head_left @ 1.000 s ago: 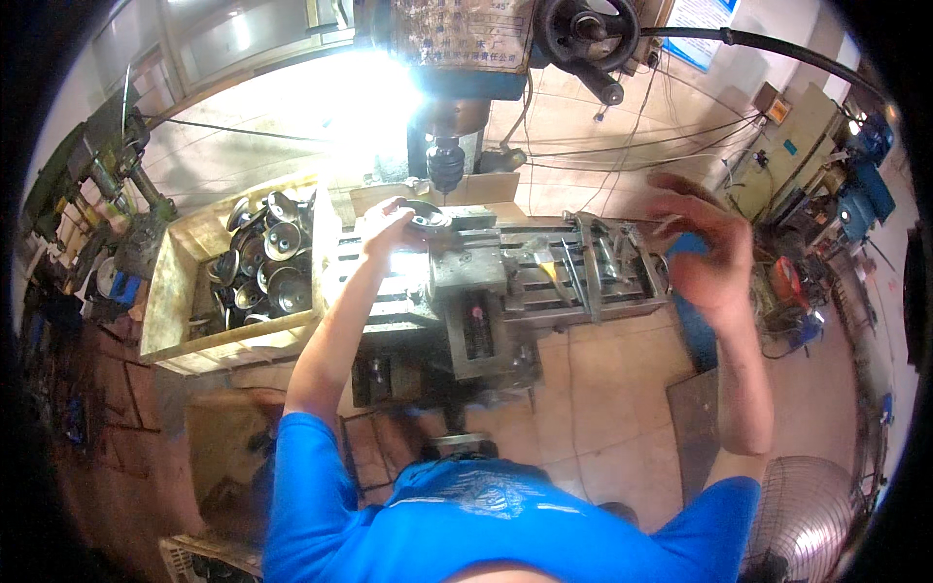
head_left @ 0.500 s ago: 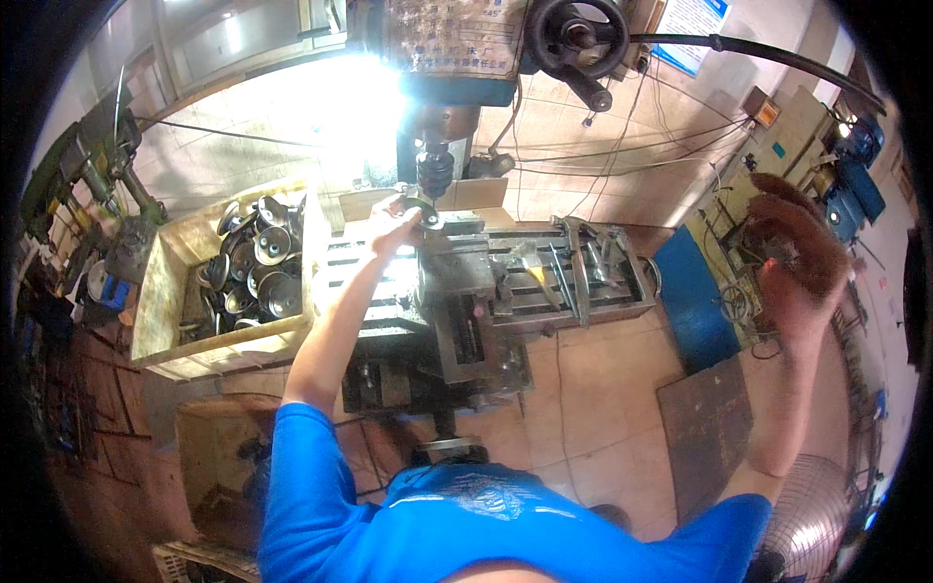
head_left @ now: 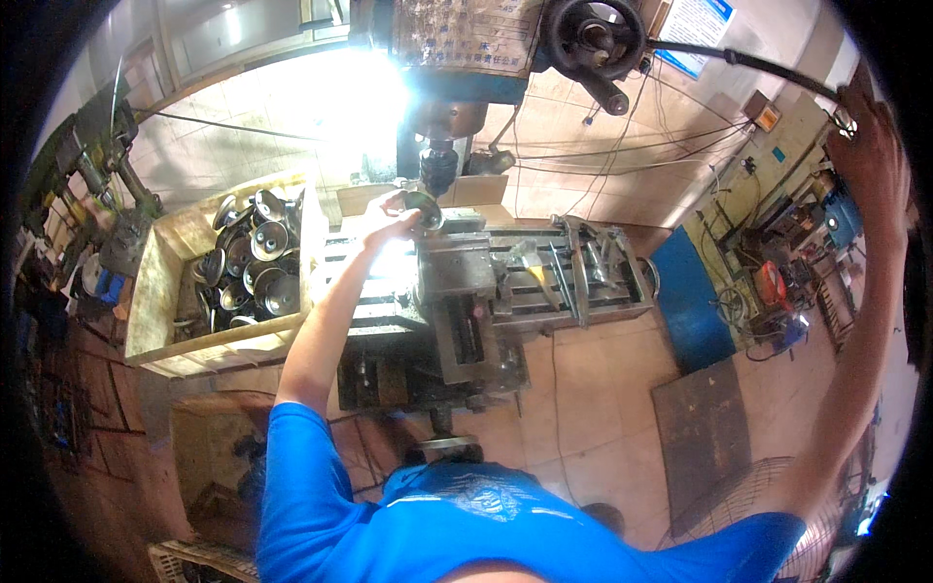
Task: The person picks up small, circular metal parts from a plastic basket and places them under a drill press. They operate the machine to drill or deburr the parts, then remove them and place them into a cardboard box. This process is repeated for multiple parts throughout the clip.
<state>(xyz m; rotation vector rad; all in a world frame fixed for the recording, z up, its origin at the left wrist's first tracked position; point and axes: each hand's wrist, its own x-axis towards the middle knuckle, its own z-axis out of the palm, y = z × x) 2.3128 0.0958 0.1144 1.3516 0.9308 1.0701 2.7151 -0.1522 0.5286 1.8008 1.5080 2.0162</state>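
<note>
My left hand [head_left: 386,216] grips a round, dark metal disc [head_left: 426,211] with a hub at its middle. It holds the disc just under the drill chuck [head_left: 438,167], over the vise [head_left: 457,262] on the machine table. High at the far right, my right hand [head_left: 870,155] closes round the outer end of a long black lever [head_left: 748,60], which runs out from the handwheel [head_left: 595,39] on the machine's head. The fingertips of this hand are partly hidden.
Left of the table stands a pale crate [head_left: 155,330] with several similar metal discs [head_left: 270,241]. A brush with a yellow handle [head_left: 536,273] and metal bars lie on the right part of the slotted table [head_left: 622,301]. A bright lamp glares behind the chuck. A wire-guarded fan [head_left: 724,505] stands at lower right.
My right hand has gone up and to the right, from open air to the lever's end. My left hand stays at the disc below the chuck.
</note>
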